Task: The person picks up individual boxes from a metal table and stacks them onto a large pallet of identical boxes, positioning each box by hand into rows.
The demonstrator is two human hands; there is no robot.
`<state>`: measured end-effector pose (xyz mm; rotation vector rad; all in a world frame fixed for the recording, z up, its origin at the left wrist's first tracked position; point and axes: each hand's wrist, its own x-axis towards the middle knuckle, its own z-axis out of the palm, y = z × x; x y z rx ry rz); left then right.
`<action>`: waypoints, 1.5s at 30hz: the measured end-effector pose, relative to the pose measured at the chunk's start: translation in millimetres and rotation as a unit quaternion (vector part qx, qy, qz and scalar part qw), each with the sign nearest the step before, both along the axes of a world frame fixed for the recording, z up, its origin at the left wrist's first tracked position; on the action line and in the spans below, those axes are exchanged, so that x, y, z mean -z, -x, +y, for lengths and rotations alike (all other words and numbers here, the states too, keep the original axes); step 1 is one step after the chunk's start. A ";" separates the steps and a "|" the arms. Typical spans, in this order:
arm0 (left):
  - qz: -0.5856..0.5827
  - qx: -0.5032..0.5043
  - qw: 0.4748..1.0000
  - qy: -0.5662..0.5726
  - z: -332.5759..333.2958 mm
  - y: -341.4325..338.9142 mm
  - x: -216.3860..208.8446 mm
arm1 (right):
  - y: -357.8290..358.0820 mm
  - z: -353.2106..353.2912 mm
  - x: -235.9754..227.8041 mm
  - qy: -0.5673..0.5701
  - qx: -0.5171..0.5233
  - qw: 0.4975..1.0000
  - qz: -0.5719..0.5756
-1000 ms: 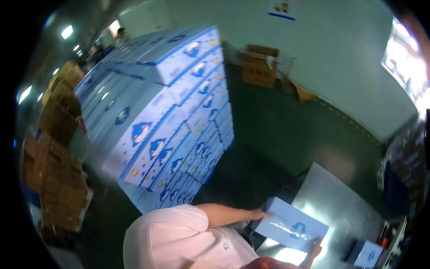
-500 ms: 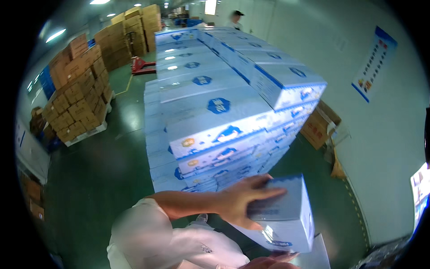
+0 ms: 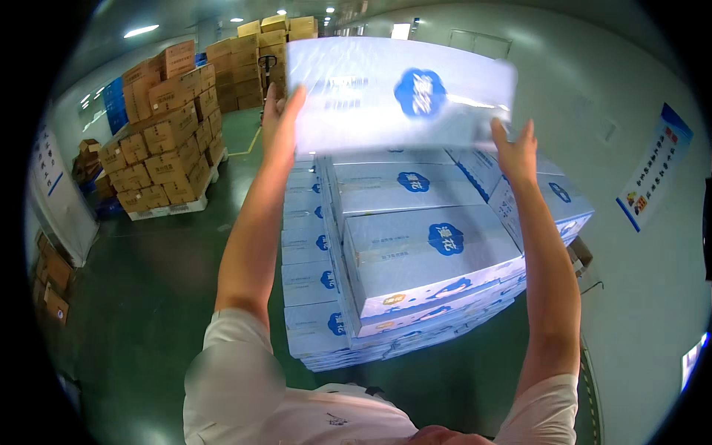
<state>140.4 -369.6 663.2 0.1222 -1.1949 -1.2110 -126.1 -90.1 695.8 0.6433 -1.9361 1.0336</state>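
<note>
A long white carton [image 3: 363,111] with a blue badge is held up in front of me, above the far part of a stack of matching cartons [image 3: 411,237]. My left hand [image 3: 280,122] presses against its left end, fingers partly behind it. At the lower right corner my right hand [image 3: 517,152] grips the other end, thumb and a finger showing. Both arms are stretched out forward. The stacked cartons are white and pale blue with blue badges, and the raised carton hides part of the far rows.
Brown cartons [image 3: 167,144] stand piled on a white pallet [image 3: 170,211] to the left. More brown cartons [image 3: 241,67] rise farther back, near a pallet jack handle [image 3: 267,67]. A wall with a hanging poster [image 3: 653,167] runs along the right; an open brown box [image 3: 581,256] sits beside the stack.
The carton has gone from low at the right up over the stack. My left hand moved from its top to its left end, and my right hand came into clear view. The camera view shifted.
</note>
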 end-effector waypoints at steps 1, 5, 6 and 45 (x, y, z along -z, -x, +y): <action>-0.136 -0.199 0.965 -0.107 -54.1 6.8 0.1 | -16.9 -24.0 -2.1 -0.046 -0.035 0.998 -0.003; -0.157 -0.119 0.980 0.006 -55.6 -5.8 83.6 | -77.8 -44.0 64.2 -0.225 -0.215 0.950 0.029; -0.176 -0.077 0.981 0.031 -27.8 -5.0 114.4 | -77.1 -24.7 100.4 -0.257 -0.220 0.937 0.084; -0.558 0.534 0.133 0.621 450.5 -1.1 523.6 | -459.8 510.7 557.7 -0.013 0.246 0.682 -0.689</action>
